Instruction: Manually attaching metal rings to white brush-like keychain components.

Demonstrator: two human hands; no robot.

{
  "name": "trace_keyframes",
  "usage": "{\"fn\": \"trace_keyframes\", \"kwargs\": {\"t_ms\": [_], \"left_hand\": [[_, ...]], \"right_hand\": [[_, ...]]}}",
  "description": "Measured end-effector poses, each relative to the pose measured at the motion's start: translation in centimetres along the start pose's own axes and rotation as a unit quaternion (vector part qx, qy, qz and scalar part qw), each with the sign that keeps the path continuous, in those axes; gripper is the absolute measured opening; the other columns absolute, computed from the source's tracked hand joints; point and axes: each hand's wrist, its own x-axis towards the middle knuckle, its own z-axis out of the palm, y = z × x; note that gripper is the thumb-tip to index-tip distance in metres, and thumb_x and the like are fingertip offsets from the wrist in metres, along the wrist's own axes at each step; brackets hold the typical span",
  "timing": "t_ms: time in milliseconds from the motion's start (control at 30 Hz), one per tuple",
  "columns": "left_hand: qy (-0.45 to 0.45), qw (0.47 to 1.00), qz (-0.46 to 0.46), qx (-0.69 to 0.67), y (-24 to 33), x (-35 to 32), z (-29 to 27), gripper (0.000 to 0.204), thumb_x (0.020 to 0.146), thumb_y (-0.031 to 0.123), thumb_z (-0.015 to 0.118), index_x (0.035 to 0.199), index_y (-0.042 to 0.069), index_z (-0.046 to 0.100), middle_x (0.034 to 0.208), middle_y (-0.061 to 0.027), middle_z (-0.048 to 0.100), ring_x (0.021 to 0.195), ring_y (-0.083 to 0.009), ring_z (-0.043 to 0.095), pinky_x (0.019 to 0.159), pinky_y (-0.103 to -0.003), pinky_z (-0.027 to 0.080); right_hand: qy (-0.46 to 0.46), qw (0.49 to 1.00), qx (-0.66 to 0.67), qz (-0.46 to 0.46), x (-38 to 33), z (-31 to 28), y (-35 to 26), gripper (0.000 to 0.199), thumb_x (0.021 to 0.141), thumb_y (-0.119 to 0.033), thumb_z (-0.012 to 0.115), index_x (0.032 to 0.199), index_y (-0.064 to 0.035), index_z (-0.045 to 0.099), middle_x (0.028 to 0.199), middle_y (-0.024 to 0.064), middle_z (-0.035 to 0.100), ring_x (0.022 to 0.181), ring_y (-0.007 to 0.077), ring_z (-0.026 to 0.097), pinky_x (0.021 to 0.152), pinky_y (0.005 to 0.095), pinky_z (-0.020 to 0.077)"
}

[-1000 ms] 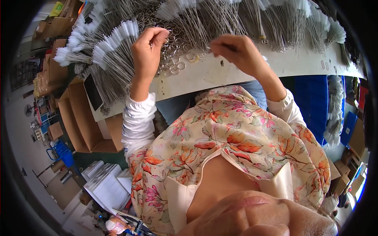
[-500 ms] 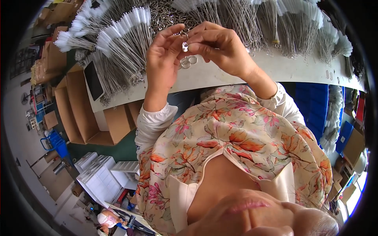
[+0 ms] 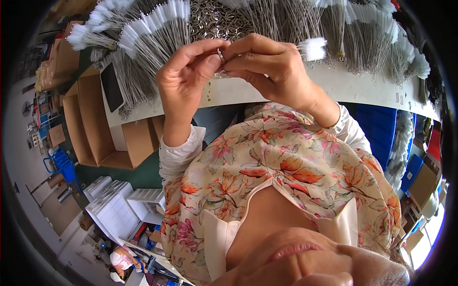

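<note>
My two hands meet over the near part of the white table [image 3: 229, 93]. The left hand [image 3: 187, 78] is closed, thumb and forefinger pinching a small shiny metal ring [image 3: 221, 54]. From the right, my right hand [image 3: 274, 66] pinches at the same ring with its fingertips. Another shiny metal piece [image 3: 221, 74] shows under those fingertips, its shape partly hidden. Beyond the hands lies a heap of loose metal rings [image 3: 214, 25]. The white bristle head of a brush [image 3: 313, 49] sticks out beside the right hand; whether that hand holds it, I cannot tell.
Bundles of wire-handled brushes [image 3: 155, 33] lie left of the rings, with more brush bundles [image 3: 362, 40] to the right. A dark phone [image 3: 112, 88] rests at the table's left end. Below stand open cardboard boxes [image 3: 98, 128]; a blue bin [image 3: 374, 126] is at the right.
Both hands have come a little lower, and the left has shifted left. The ring now stands upright between the fingertips. A white brush head has appeared beside the right hand.
</note>
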Motion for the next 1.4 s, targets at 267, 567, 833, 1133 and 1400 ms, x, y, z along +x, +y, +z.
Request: {"fn": "trace_keyframes", "kwargs": {"t_ms": [267, 567, 833, 1133, 1400], "left_hand": [[-0.042, 0.998, -0.011, 0.054, 2.2, 0.3, -0.5, 0.024, 0.079, -0.007, 0.062, 0.103, -0.006, 0.060, 0.097, -0.0123, 0.065, 0.086, -0.0145, 0.063, 0.075, -0.025, 0.053], [-0.076, 0.994, -0.040, 0.061, 2.7, 0.0, -1.4, 0.023, 0.078, -0.008, 0.061, 0.101, -0.007, 0.062, 0.098, -0.0129, 0.065, 0.085, -0.0135, 0.063, 0.076, -0.024, 0.052], [-0.029, 0.994, 0.010, 0.106, 2.1, -0.5, -0.5, 0.026, 0.075, -0.012, 0.062, 0.100, -0.007, 0.062, 0.098, -0.0130, 0.065, 0.084, -0.0145, 0.064, 0.075, -0.024, 0.053], [0.017, 0.980, 0.108, 0.167, 1.5, -0.1, 0.1, 0.029, 0.073, -0.013, 0.060, 0.101, -0.008, 0.062, 0.096, -0.0127, 0.065, 0.081, -0.0160, 0.066, 0.074, -0.024, 0.054], [-0.061, 0.993, -0.043, 0.093, 2.9, 1.4, -1.4, 0.022, 0.078, -0.004, 0.061, 0.100, -0.007, 0.063, 0.096, -0.0124, 0.065, 0.077, -0.0130, 0.064, 0.072, -0.023, 0.054]], "right_hand": [[-0.039, 0.995, -0.064, -0.071, 0.7, -0.3, -0.1, 0.012, 0.064, -0.004, 0.069, 0.076, -0.0069, 0.066, 0.085, -0.0023, 0.064, 0.068, 0.0174, 0.063, 0.054, 0.0264, 0.0508], [-0.067, 0.997, 0.028, -0.025, 0.5, -0.2, -0.2, 0.013, 0.065, 0.000, 0.069, 0.077, -0.0061, 0.066, 0.085, -0.0022, 0.064, 0.069, 0.0182, 0.063, 0.056, 0.0281, 0.0513], [-0.064, 0.962, 0.229, 0.137, 0.5, -0.9, -0.5, 0.005, 0.081, -0.005, 0.065, 0.086, -0.0035, 0.066, 0.087, 0.0058, 0.062, 0.070, 0.0107, 0.059, 0.057, 0.0241, 0.0480], [-0.090, 0.905, 0.287, 0.302, 1.9, -1.1, -0.8, 0.013, 0.086, -0.012, 0.061, 0.090, -0.0007, 0.065, 0.071, 0.0011, 0.061, 0.057, 0.0059, 0.051, 0.050, 0.0207, 0.0407], [-0.144, 0.892, 0.298, 0.307, 1.6, -1.0, 0.2, 0.013, 0.086, -0.013, 0.063, 0.090, -0.0014, 0.067, 0.073, 0.0015, 0.063, 0.058, 0.0038, 0.050, 0.051, 0.0187, 0.0405]]}}
